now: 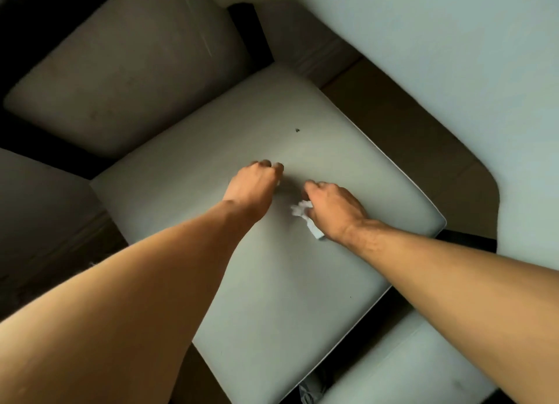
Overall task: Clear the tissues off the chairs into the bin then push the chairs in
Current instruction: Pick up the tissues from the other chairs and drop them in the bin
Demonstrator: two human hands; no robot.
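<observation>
A grey padded chair seat point(272, 282) fills the middle of the view, with its backrest point(130, 71) at the upper left. My right hand point(335, 213) lies on the seat and grips a crumpled white tissue point(302, 211) that sticks out below the palm. My left hand point(255, 186) is just to the left, fingers curled down onto the seat; a sliver of white shows at its fingertips, and whether it holds a tissue is hidden.
A pale table top point(453, 55) runs along the upper right. Another grey seat point(408, 367) sits at the lower right and a further one point(39, 198) at the left. Something crumpled point(311, 391) lies on the floor below the seat's front edge. A dark speck point(297, 130) marks the seat.
</observation>
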